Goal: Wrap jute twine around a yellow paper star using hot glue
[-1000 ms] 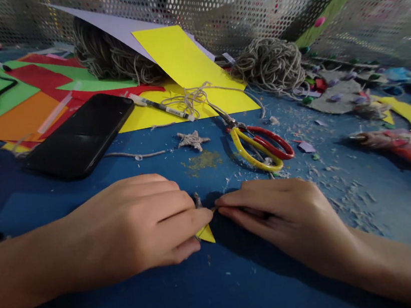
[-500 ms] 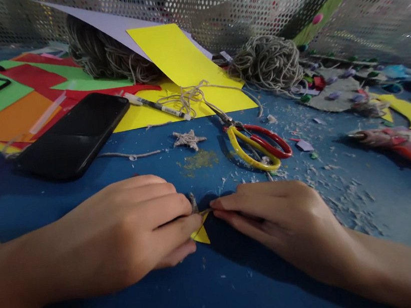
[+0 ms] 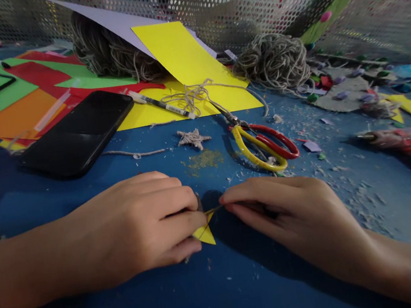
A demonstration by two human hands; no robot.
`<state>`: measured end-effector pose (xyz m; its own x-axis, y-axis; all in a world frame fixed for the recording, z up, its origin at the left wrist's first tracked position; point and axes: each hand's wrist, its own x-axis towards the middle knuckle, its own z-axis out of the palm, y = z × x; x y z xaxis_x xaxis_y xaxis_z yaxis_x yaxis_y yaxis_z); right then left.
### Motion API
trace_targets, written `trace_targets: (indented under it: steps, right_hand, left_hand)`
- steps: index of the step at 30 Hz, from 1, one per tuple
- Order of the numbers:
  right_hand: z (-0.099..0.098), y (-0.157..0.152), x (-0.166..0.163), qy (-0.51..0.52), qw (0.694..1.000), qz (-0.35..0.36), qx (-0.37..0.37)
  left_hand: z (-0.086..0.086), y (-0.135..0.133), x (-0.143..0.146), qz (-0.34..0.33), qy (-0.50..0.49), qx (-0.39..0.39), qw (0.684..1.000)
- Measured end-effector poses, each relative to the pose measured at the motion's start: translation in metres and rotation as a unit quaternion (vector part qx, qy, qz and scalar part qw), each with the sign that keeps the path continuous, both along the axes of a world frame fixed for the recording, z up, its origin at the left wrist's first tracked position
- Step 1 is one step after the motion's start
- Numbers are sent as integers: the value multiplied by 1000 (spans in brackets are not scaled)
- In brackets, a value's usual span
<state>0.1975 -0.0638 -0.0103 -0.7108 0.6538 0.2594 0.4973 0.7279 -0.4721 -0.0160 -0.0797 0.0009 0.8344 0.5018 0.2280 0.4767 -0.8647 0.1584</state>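
Head view: scissors (image 3: 270, 146) lie beyond right hand (image 3: 299, 210).

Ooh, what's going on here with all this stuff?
A person's left hand holds a yellow piece, mostly covered. The right hand pinches a thin strand stretched toward the left hand. Beyond them, a gray star lies on the blue table, with scissors to its right and a phone to its left.

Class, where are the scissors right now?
In the head view, the scissors lie right of the grey star, beyond the right hand.
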Motion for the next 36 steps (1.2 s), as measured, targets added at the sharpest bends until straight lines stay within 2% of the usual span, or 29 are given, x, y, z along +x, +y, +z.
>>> trace_targets:
  steps: [6, 28, 30, 36]
  right_hand:
    - [-4, 0, 4, -33, 998, 35, 49]
    - [-5, 1, 8, -47, 996, 64, 41]
    - [-3, 1, 7, -47, 997, 50, 27]
    - [2, 2, 7, -37, 999, -2, -12]
  left_hand:
    - [-3, -1, -2, -6, -6, -8, 1000]
    - [-4, -1, 1, -3, -11, -8, 1000]
    - [-4, -2, 0, 20, -15, -27, 999]
    - [-2, -8, 2, 168, 4, -139, 976]
